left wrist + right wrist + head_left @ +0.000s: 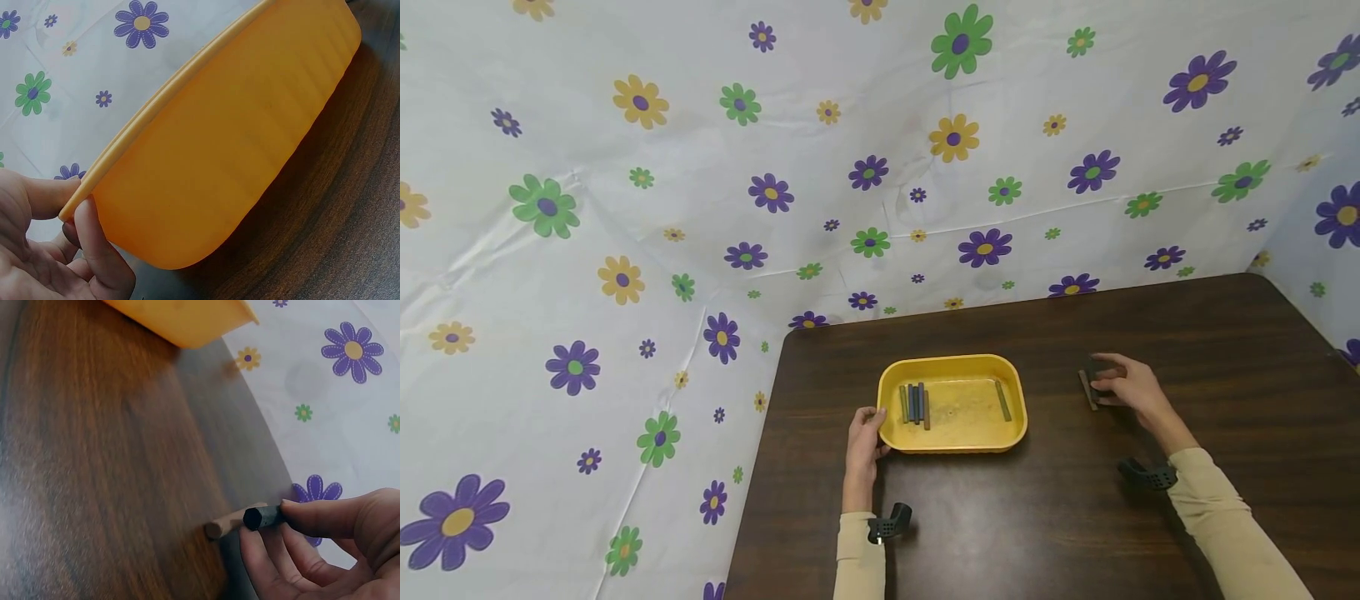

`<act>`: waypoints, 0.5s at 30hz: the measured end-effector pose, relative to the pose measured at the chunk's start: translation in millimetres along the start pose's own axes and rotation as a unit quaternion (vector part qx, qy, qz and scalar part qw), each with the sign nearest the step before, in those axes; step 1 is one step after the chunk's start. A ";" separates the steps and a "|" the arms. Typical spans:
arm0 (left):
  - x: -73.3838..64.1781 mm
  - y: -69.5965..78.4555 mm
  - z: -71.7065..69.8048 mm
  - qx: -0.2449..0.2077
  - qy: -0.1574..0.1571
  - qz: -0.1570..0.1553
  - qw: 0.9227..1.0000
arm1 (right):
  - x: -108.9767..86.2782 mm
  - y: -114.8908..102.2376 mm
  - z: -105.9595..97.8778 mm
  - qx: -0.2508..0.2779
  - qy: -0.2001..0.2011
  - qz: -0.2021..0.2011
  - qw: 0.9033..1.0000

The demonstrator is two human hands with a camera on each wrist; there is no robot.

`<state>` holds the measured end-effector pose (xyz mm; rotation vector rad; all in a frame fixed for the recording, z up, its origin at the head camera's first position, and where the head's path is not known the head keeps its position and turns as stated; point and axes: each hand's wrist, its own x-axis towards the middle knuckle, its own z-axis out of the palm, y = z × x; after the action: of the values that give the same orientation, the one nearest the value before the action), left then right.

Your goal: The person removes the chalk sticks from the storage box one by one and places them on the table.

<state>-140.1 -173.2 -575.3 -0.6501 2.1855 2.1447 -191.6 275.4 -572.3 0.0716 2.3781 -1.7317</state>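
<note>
My left hand [861,446] grips the left end of a yellow plastic tray [955,359], its thumb and fingers pinching the rim [134,128] in the left wrist view. Right of the tray, my right hand [1138,392] pinches a dark hexagonal stick [264,517] between thumb and fingers. Beside that stick is a brown stick [219,527], lying on the table. Inside the tray, a green stick [903,404], several dark blue sticks [921,402] and a brown one [927,410] lie side by side at the left. Another green stick [1003,401] lies near the right wall.
The dark wood table [1000,525] reaches back to a white flowered cloth [880,125], which hangs behind it and along its left side. Each wrist wears a black strap with a mount, the left mount [891,525] standing below the tray.
</note>
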 end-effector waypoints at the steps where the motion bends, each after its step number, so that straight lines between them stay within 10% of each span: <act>1: 0.2 0.2 0.1 -0.001 -0.001 -0.002 1.000 | -0.7 1.1 -0.9 -0.001 -0.002 0.001 1.000; 15: -12.0 17.3 1.6 0.007 -0.013 -0.016 1.000 | -3.1 8.6 -2.8 -0.085 0.004 -0.015 0.996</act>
<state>-134.8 -168.7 -555.4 -0.6470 2.1611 2.1075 -187.6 281.0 -578.9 0.0172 2.5339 -1.5365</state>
